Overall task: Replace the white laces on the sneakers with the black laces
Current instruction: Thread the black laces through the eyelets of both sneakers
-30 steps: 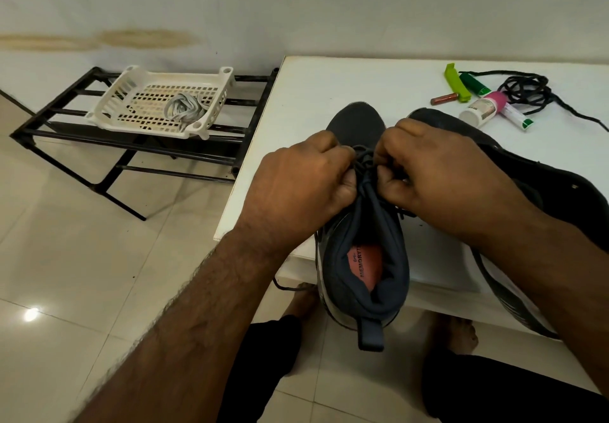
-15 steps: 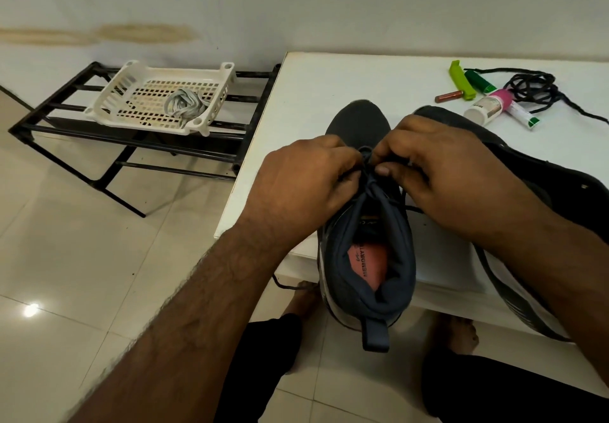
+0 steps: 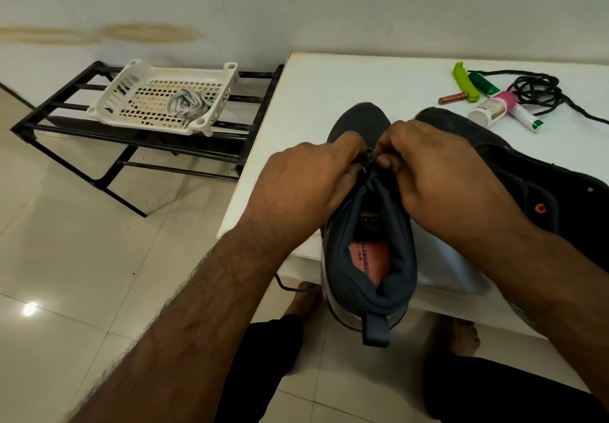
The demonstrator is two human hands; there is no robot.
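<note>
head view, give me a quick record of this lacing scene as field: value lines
left hand: left hand pinches the black lace at the throat of the near sneaker
right hand: right hand pinches the same lace from the other side
second sneaker: second sneaker lies on the white table, behind the right forearm
spare lace: black lace bundle on the table's far side
old laces: white laces in the white basket on the black rack
</note>
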